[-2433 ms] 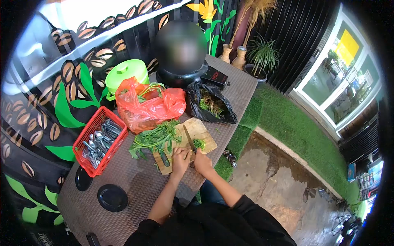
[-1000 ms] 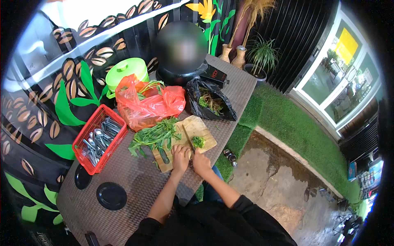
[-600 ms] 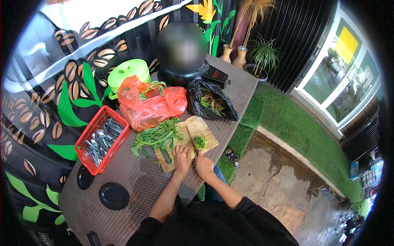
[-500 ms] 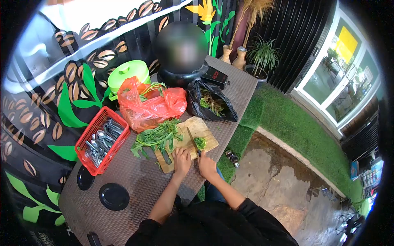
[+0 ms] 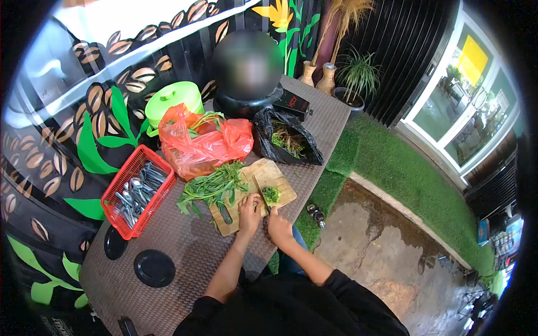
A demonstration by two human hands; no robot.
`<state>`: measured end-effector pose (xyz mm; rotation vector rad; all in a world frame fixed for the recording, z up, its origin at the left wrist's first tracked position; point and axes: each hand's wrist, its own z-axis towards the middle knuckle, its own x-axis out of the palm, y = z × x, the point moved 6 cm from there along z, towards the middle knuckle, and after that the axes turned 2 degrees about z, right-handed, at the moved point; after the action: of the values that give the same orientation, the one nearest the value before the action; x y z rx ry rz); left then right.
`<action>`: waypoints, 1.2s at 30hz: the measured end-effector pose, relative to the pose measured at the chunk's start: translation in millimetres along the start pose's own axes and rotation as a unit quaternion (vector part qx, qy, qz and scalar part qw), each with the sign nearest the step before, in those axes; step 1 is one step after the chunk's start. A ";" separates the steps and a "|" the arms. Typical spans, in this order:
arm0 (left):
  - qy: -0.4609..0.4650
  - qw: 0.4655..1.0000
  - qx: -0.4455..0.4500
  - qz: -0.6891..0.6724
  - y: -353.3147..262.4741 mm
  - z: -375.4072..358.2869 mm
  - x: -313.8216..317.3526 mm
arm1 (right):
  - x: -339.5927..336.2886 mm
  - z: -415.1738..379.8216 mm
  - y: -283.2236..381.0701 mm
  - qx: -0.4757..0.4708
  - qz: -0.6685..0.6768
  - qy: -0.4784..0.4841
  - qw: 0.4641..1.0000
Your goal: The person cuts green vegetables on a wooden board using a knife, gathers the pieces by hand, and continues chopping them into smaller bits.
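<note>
My right hand [image 5: 279, 229] is wrapped round the handle of a knife [image 5: 260, 191], whose blade points away from me over the wooden cutting board [image 5: 284, 187]. Chopped greens [image 5: 272, 195] lie in a small pile just right of the blade. On the board's near part, my left hand [image 5: 249, 215] has its fingers bent and pressed down, close to the left of the knife; anything under them is too small to make out. A heap of leafy stems [image 5: 210, 189] covers the board's left side and spills onto the table.
Behind the board are a red plastic bag [image 5: 207, 145], a black bag [image 5: 286, 140] with plant scraps and a green lidded container [image 5: 175, 102]. To the left stand a red basket [image 5: 138, 193] of cutlery and two black plates [image 5: 154, 268] [image 5: 115, 243].
The knife and my right hand have shifted slightly left, nearer my left hand. My left fingertips have moved a little farther up the board.
</note>
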<state>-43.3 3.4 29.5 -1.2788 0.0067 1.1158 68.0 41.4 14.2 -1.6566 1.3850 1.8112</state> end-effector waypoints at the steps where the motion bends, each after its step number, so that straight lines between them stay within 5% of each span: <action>1: -0.004 1.000 0.007 -0.006 -2.2 0.4 -0.8 | 3.1 2.4 -0.3 -0.008 -0.021 -0.013 1.000; 5: -0.017 0.999 0.033 0.008 -4.6 -1.9 0.2 | -3.0 21.5 -3.8 -0.052 0.001 -0.031 0.998; 11: -0.018 0.999 0.043 0.010 -6.8 -2.7 -0.1 | 2.1 10.6 1.1 0.030 0.017 0.031 0.999; 15: -0.027 0.998 0.045 0.022 -5.8 -2.0 1.3 | -4.7 34.9 -5.0 -0.022 0.063 0.044 0.997; 21: -0.028 0.999 0.016 -0.006 -1.2 -1.3 1.2 | 5.3 4.6 7.0 0.039 0.030 0.047 0.998; 36: -0.029 0.999 -0.019 -0.038 6.4 -2.5 3.5 | -9.7 9.7 7.1 0.010 0.061 0.032 0.998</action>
<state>-44.3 3.0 21.9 -1.2701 -0.1069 1.0908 59.6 49.3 24.5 -1.6673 1.5569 1.8173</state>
